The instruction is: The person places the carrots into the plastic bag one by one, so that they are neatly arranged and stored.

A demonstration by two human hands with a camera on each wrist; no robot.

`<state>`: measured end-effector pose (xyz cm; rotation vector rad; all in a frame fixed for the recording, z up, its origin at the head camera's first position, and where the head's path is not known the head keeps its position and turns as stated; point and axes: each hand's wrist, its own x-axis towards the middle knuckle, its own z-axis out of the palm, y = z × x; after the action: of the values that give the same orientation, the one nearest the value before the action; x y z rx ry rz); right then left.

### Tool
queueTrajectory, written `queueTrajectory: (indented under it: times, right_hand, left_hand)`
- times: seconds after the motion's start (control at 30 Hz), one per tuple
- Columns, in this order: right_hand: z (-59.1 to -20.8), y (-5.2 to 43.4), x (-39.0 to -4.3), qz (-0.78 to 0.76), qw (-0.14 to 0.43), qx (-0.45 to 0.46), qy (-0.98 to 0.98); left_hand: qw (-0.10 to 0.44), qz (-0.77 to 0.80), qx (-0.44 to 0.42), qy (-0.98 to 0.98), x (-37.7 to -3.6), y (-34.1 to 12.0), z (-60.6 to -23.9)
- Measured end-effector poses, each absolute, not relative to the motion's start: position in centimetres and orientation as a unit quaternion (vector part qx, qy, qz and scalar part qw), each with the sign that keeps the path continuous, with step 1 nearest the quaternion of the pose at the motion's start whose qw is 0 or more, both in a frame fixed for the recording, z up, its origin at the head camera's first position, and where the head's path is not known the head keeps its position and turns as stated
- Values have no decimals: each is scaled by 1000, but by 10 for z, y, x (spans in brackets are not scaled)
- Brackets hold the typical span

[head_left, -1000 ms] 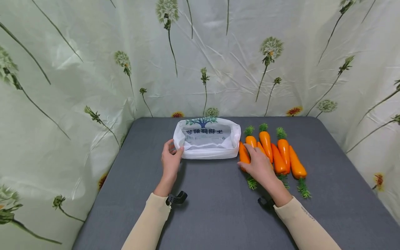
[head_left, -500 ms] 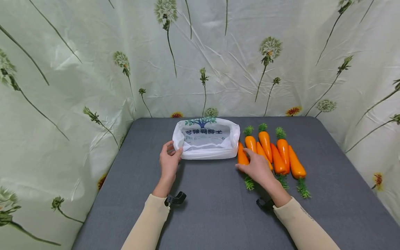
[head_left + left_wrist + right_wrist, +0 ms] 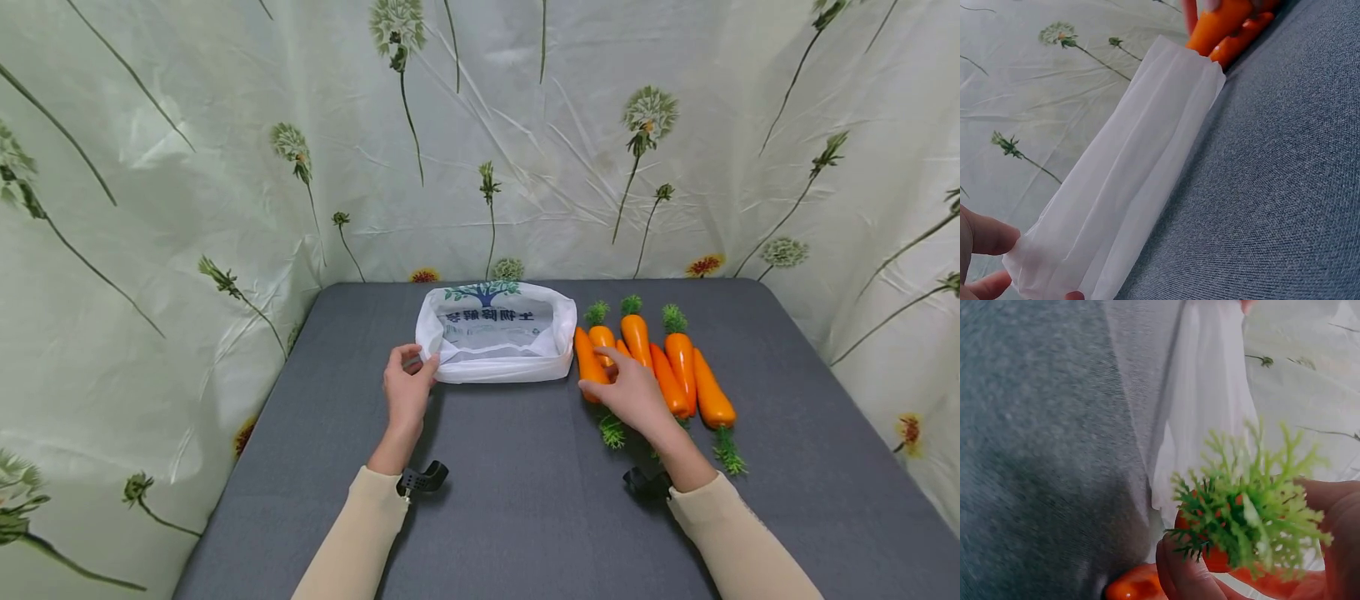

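Observation:
A white plastic bag [image 3: 498,333] with a tree print lies open at the far middle of the grey table [image 3: 510,500]. My left hand [image 3: 420,360] pinches the bag's left rim; in the left wrist view the bag wall [image 3: 1122,181] runs away from my fingers [image 3: 985,236]. My right hand [image 3: 609,372] grips the leftmost orange carrot [image 3: 587,357] just right of the bag. In the right wrist view my fingers [image 3: 1179,569] curl around that carrot below its green top [image 3: 1254,506], with the bag [image 3: 1204,419] close behind.
Several more orange carrots [image 3: 681,360] with green tops lie side by side right of the held one. A floral curtain [image 3: 225,167] closes in the table at the back and on both sides. The near part of the table is bare grey cloth.
My right hand has closed around the leftmost carrot and shifted it slightly away from me, alongside the bag. The left hand and the bag have stayed in place.

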<state>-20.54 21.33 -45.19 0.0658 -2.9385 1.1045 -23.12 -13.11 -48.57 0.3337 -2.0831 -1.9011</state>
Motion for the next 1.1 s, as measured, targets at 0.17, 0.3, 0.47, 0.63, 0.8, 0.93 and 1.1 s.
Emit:
queueTrajectory:
  times: [0.17,0.3,0.47,0.63,0.8,0.93,1.1]
  right_hand:
    - [-447,219,-206,395,-6,11,-919]
    - [-441,224,-208,427,-10,-1,-904]
    - [-430,226,-210,448,-9,-5,-894]
    - [-425,226,-211,457,-11,-10,-890]
    - [-422,224,-213,466,-11,-9,-885]
    - [-418,222,-215,473,-6,2,-881]
    - [-414,220,-218,482,-3,8,-876]
  left_hand:
    - [157,-661,123,-723,-232,-131,-486]
    - [166,-656,126,-725,-233,-131,-486]
    - [175,-651,127,-727,-234,-131,-486]
    - [176,-650,122,-729,-233,-130,-486]
    - [172,-646,124,-733,-231,-128,-485]
    - [166,-643,131,-736,-229,-127,-485]
    - [165,-642,134,-736,-229,-128,-485]
